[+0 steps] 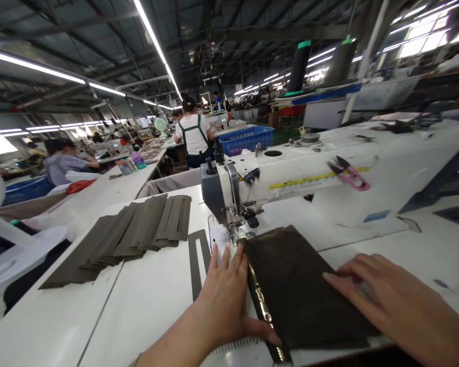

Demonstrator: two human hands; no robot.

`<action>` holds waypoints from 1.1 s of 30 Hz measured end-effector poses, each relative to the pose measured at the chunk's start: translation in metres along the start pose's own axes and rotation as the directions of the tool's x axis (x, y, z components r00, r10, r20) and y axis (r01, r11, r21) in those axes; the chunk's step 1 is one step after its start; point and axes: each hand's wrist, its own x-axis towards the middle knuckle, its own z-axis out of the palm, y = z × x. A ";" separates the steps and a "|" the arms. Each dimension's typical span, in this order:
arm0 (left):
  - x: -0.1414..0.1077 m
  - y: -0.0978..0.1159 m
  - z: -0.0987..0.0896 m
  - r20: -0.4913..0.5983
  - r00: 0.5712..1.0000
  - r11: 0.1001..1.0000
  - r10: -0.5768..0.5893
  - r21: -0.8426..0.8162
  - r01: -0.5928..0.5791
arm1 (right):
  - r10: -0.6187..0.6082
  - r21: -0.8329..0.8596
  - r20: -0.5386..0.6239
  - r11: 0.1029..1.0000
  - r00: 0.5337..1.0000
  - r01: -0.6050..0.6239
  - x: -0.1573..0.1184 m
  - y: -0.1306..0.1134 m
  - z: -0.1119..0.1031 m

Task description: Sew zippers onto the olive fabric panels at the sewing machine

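Observation:
A dark olive fabric piece [302, 285] lies on the sewing table, its far corner close to the presser foot [235, 234] of a white sewing machine [290, 178]. Along its left edge runs a gold metal zipper [257, 285] with a zipper slider. My left hand [225, 295] rests flat with its fingers stretched toward the foot; the thumb touches the zipper tape lower down. Over the right side of the fabric, my right hand [386, 300] has thumb and fingers apart, the thumb tip at the fabric. Left of the foot lies a dark slotted strip [197, 265].
A fanned stack of dark panels [126, 234] covers part of the table at left. Pink-handled thread snips [350, 176] sit on the machine arm. A white fan [7, 229] stands far left. Beyond are a blue basket [248, 138] and people at other tables.

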 end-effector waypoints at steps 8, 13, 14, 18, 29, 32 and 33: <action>0.002 0.005 -0.005 0.025 0.999 0.999 -0.044 0.016 0.044 | 0.114 0.142 0.197 0.979 0.974 -0.144 -0.004 -0.012 -0.003; 0.002 0.005 -0.002 0.021 0.999 0.999 -0.029 0.016 0.029 | -0.031 -0.395 0.087 0.916 0.996 0.063 0.002 -0.022 -0.011; 0.002 0.004 -0.001 0.017 1.000 1.000 -0.019 0.016 0.019 | -0.133 -0.408 0.052 0.902 0.990 0.143 0.008 -0.033 -0.010; 0.002 0.003 0.001 0.007 1.000 0.999 -0.023 0.022 0.023 | -0.547 -0.128 0.123 0.819 0.828 0.560 0.036 -0.074 0.017; -0.003 0.003 0.006 -0.047 0.999 1.000 -0.020 0.004 0.020 | -0.284 -0.199 0.126 0.931 0.951 0.304 0.054 -0.035 0.055; -0.008 0.002 0.007 -0.072 0.997 0.999 0.014 -0.039 -0.017 | -0.443 -0.110 0.166 0.880 0.881 0.463 0.052 -0.054 0.054; -0.012 0.000 0.004 -0.077 0.997 0.998 0.029 -0.048 -0.032 | -0.479 -0.059 0.211 0.864 0.852 0.500 0.051 -0.058 0.055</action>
